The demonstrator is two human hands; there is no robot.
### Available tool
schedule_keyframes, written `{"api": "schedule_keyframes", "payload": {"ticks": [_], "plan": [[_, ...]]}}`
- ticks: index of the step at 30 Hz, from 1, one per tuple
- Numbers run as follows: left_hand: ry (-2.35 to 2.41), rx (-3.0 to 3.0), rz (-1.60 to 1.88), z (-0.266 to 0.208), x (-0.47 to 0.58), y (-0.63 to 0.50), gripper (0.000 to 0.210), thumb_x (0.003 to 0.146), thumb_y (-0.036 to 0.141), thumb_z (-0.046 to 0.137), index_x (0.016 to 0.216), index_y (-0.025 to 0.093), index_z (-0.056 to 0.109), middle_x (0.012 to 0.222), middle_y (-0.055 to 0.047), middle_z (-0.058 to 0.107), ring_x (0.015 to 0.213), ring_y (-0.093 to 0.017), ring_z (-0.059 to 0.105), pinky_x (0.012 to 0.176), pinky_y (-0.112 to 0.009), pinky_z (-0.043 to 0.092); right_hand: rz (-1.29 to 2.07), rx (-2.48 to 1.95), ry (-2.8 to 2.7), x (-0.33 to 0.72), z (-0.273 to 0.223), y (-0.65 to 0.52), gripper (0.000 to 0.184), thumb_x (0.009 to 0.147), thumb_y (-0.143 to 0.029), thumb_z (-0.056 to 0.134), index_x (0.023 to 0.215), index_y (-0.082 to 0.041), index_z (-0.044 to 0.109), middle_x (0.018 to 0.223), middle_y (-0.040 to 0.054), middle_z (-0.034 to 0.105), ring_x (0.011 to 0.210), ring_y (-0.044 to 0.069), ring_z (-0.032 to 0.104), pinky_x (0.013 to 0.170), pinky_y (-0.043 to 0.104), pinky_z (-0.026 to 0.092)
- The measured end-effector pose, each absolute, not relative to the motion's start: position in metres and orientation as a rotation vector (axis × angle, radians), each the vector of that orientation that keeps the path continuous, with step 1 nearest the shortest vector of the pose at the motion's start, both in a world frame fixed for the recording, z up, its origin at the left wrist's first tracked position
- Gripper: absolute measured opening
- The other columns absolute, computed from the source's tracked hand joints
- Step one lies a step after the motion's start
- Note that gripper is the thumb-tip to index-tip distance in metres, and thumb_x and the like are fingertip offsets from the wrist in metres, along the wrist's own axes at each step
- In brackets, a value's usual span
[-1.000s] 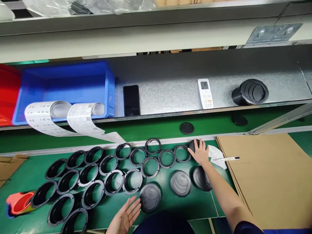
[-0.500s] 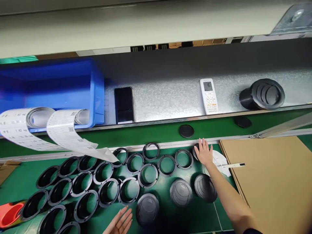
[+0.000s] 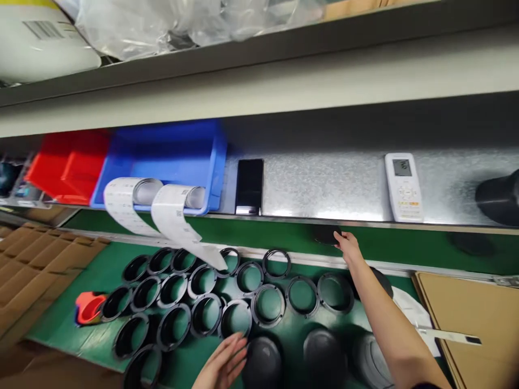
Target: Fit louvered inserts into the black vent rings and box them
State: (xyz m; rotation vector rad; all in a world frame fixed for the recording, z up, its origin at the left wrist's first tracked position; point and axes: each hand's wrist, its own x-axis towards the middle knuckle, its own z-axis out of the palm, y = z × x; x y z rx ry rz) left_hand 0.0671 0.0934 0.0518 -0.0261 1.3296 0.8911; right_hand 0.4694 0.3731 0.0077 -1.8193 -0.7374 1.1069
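Operated from afar, my right hand pinches a disc by its right rim, between the worktop's back edge and the shelf; my left hand hovers empty, fingers loosely spread. The disc should prove light, stiff, perhaps slick, best rim-held.

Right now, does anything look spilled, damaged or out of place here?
No spill or damage shows. The printed label strips look untidy: they trail over the front of the blue bin, one end overlapping a black flanged ring in view.
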Motion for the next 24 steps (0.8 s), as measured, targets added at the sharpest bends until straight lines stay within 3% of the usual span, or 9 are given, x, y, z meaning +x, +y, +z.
{"api": "schedule_keyframes", "payload": {"ticks": [2,4,6,8,12,14,16,19,24], "plan": [[1.296,0.144,0.862,0.067,0.1,0.107,0.068,0.062,0.042,0.095,0.119,0.017,0.067,0.136,-0.017,0.06,0.137,-0.039,0.043,0.118,-0.049,0.033,1.236,-1.611,-0.744,0.43,0.021,0.321,0.062,0.068,-0.077,0.073,0.087,-0.022,0.052,0.081,0.0,0.056,0.071,0.018,0.059,0.062,0.029,0.058],[1.037,0.269,0.959,0.079,0.133,0.121,0.073,0.069,0.049,0.09,0.131,0.024,0.062,0.145,-0.014,0.053,0.141,-0.037,0.038,0.117,-0.052,0.032,1.4,-1.412,-0.762,0.39,0.037,0.256,0.062,0.063,-0.076,0.078,0.083,-0.022,0.053,0.078,-0.0016,0.053,0.069,0.017,0.056,0.06,0.028,0.057],[0.768,0.276,1.08,0.087,0.157,0.133,0.079,0.068,0.061,0.086,0.136,0.032,0.057,0.149,-0.008,0.05,0.143,-0.037,0.035,0.116,-0.057,0.031,1.595,-1.204,-0.771,0.356,0.053,0.194,0.054,0.07,-0.067,0.081,0.083,-0.022,0.054,0.078,-0.0011,0.054,0.07,0.017,0.055,0.057,0.026,0.055],[0.649,0.24,1.117,0.094,0.169,0.139,0.073,0.072,0.067,0.08,0.128,0.024,0.064,0.141,-0.01,0.056,0.142,-0.036,0.036,0.118,-0.053,0.027,1.726,-1.057,-0.792,0.335,0.065,0.148,0.045,0.082,-0.061,0.077,0.086,-0.022,0.055,0.083,0.0009,0.056,0.074,0.019,0.057,0.058,0.027,0.055],[0.585,0.191,1.126,0.111,0.173,0.131,0.064,0.083,0.064,0.071,0.129,0.019,0.064,0.131,-0.009,0.064,0.138,-0.033,0.041,0.119,-0.047,0.026,1.217,-1.204,-1.232,0.333,0.079,0.117,0.044,0.095,-0.061,0.06,0.119,-0.024,0.059,0.111,0.0093,0.054,0.095,0.028,0.058,0.084,0.048,0.056],[0.551,0.181,1.083,0.118,0.174,0.122,0.068,0.086,0.068,0.066,0.132,0.019,0.061,0.133,-0.008,0.063,0.136,-0.032,0.044,0.118,-0.046,0.029,0.845,-1.206,-1.587,0.346,0.085,0.12,0.042,0.101,-0.057,0.051,0.132,-0.029,0.06,0.129,0.0117,0.046,0.118,0.034,0.047,0.103,0.059,0.042],[0.528,0.159,1.046,0.122,0.177,0.113,0.07,0.087,0.071,0.061,0.135,0.02,0.059,0.134,-0.009,0.062,0.133,-0.03,0.047,0.116,-0.045,0.032,0.679,-1.125,-1.849,0.358,0.091,0.124,0.04,0.106,-0.052,0.04,0.131,-0.033,0.064,0.14,0.0101,0.041,0.132,0.037,0.032,0.11,0.063,0.031],[0.532,0.149,0.998,0.124,0.185,0.1,0.074,0.086,0.072,0.062,0.139,0.021,0.055,0.128,-0.01,0.065,0.123,-0.031,0.055,0.113,-0.048,0.035,0.705,-1.035,-1.98,0.368,0.096,0.122,0.046,0.108,-0.051,0.032,0.126,-0.029,0.068,0.141,0.0103,0.042,0.134,0.037,0.027,0.11,0.063,0.031],[0.441,0.175,0.933,0.129,0.198,0.086,0.079,0.082,0.076,0.062,0.141,0.025,0.052,0.132,-0.014,0.061,0.123,-0.038,0.055,0.11,-0.062,0.032,0.968,-0.961,-1.836,0.377,0.102,0.109,0.054,0.108,-0.056,0.027,0.12,-0.028,0.072,0.137,0.0106,0.047,0.131,0.033,0.036,0.112,0.059,0.033]]}}
